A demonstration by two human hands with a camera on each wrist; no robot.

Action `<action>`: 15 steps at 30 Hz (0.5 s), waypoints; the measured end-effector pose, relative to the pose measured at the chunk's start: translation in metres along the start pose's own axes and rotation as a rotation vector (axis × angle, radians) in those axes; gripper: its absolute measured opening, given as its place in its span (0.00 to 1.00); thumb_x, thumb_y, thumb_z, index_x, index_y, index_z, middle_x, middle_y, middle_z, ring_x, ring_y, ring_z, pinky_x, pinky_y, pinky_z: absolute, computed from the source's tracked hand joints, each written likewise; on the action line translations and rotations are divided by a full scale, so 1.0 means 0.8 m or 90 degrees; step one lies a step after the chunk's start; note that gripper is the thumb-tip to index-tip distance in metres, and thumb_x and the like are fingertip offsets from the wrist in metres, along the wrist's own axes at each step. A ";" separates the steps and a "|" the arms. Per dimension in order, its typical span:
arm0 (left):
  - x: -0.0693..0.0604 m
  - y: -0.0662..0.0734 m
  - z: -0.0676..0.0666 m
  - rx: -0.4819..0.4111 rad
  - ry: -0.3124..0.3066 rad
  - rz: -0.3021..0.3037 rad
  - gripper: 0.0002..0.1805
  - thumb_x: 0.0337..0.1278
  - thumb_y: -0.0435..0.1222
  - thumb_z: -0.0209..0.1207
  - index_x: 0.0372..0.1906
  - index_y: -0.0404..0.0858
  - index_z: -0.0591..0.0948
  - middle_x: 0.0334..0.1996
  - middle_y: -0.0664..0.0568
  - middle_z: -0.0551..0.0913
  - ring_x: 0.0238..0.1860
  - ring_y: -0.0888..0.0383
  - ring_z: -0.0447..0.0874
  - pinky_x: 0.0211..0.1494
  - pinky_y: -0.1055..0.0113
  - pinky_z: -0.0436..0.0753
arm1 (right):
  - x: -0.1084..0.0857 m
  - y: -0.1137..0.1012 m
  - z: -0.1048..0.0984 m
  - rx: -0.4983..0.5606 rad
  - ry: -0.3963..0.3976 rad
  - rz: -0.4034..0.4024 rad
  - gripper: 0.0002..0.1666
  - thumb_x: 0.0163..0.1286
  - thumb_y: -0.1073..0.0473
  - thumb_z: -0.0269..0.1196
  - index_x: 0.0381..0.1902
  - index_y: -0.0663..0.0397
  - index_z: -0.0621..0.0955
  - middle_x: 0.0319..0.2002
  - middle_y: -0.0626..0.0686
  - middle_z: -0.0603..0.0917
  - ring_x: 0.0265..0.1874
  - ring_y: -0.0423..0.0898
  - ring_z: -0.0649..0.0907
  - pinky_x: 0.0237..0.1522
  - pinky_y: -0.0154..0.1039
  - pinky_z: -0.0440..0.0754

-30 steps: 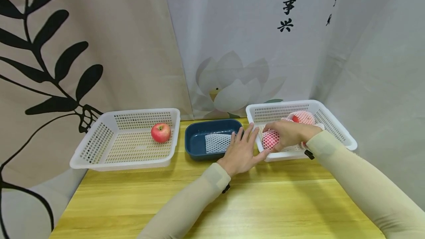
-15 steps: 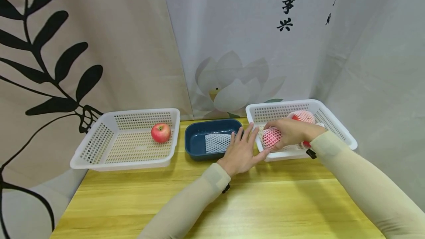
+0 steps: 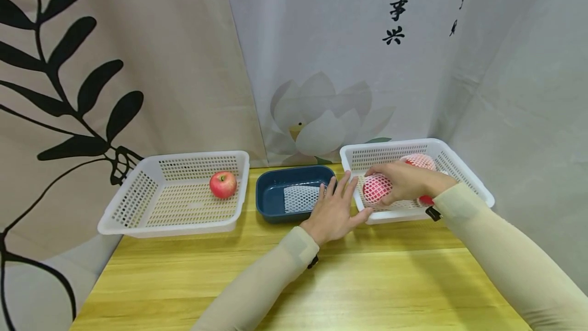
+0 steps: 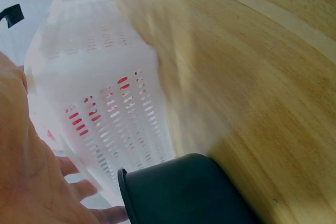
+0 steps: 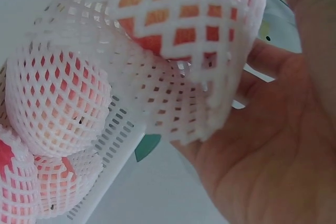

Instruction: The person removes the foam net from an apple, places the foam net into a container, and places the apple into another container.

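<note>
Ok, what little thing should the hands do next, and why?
Maybe lift the netted fruit out of its basket: the right hand grips it, the left hand holds nothing, and the bare apple and flat net nearby hint at unwrapping.

Beige sleeves (image 3: 266, 280); black wrist pieces (image 3: 433, 213)
</note>
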State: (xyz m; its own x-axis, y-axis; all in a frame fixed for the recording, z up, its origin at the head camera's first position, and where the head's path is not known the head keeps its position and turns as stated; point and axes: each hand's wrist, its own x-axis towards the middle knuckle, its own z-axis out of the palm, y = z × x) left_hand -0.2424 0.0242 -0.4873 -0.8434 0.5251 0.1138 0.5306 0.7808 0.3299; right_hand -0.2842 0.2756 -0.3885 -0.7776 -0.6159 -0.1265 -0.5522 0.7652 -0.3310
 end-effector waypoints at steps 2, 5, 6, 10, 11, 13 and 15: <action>0.000 0.000 0.001 0.003 0.000 0.000 0.53 0.88 0.75 0.38 0.99 0.48 0.50 1.00 0.47 0.43 0.96 0.27 0.53 0.94 0.25 0.61 | 0.000 0.000 0.000 -0.002 0.004 -0.003 0.50 0.63 0.42 0.89 0.76 0.57 0.83 0.60 0.53 0.93 0.52 0.44 0.90 0.58 0.51 0.93; 0.001 0.000 0.001 0.007 -0.001 -0.001 0.53 0.88 0.76 0.37 0.99 0.49 0.49 1.00 0.48 0.43 0.96 0.28 0.53 0.94 0.25 0.61 | -0.001 -0.001 0.001 -0.009 0.010 -0.009 0.50 0.63 0.41 0.89 0.76 0.56 0.83 0.61 0.53 0.94 0.52 0.45 0.90 0.59 0.53 0.93; 0.001 0.000 0.002 0.009 -0.002 -0.002 0.53 0.88 0.76 0.37 0.99 0.49 0.49 1.00 0.48 0.43 0.96 0.28 0.53 0.94 0.26 0.60 | -0.001 -0.001 0.001 -0.012 0.012 -0.011 0.51 0.63 0.41 0.89 0.76 0.56 0.83 0.61 0.53 0.94 0.53 0.45 0.91 0.59 0.54 0.94; 0.002 0.000 0.002 0.009 -0.002 -0.002 0.53 0.88 0.76 0.37 0.99 0.49 0.49 1.00 0.48 0.43 0.96 0.28 0.52 0.95 0.25 0.59 | -0.002 -0.002 0.001 -0.022 0.023 -0.015 0.50 0.63 0.40 0.89 0.75 0.56 0.83 0.62 0.54 0.94 0.54 0.47 0.91 0.61 0.57 0.93; 0.003 0.000 0.003 0.009 -0.003 -0.003 0.53 0.88 0.76 0.37 0.99 0.49 0.49 1.00 0.48 0.43 0.96 0.28 0.52 0.95 0.25 0.59 | -0.002 -0.003 0.002 -0.024 0.024 -0.015 0.50 0.63 0.40 0.89 0.75 0.56 0.83 0.62 0.54 0.94 0.55 0.48 0.91 0.62 0.57 0.93; 0.003 -0.001 0.003 0.009 -0.003 -0.005 0.53 0.88 0.76 0.37 0.99 0.49 0.49 1.00 0.48 0.42 0.96 0.28 0.51 0.95 0.25 0.59 | -0.002 -0.004 0.002 -0.026 0.029 -0.014 0.50 0.63 0.40 0.89 0.75 0.56 0.84 0.63 0.55 0.93 0.55 0.48 0.91 0.63 0.57 0.93; 0.003 -0.002 0.004 0.010 -0.002 -0.007 0.53 0.88 0.76 0.37 0.99 0.50 0.49 1.00 0.49 0.42 0.96 0.28 0.51 0.95 0.25 0.59 | -0.002 -0.005 0.001 -0.030 0.034 -0.017 0.50 0.63 0.41 0.89 0.75 0.56 0.84 0.64 0.55 0.93 0.57 0.49 0.91 0.64 0.58 0.93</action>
State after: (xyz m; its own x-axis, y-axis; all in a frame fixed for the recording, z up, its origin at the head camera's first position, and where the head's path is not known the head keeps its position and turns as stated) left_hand -0.2451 0.0255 -0.4903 -0.8491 0.5172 0.1077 0.5224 0.7917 0.3168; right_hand -0.2802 0.2737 -0.3881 -0.7761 -0.6269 -0.0680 -0.5859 0.7568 -0.2897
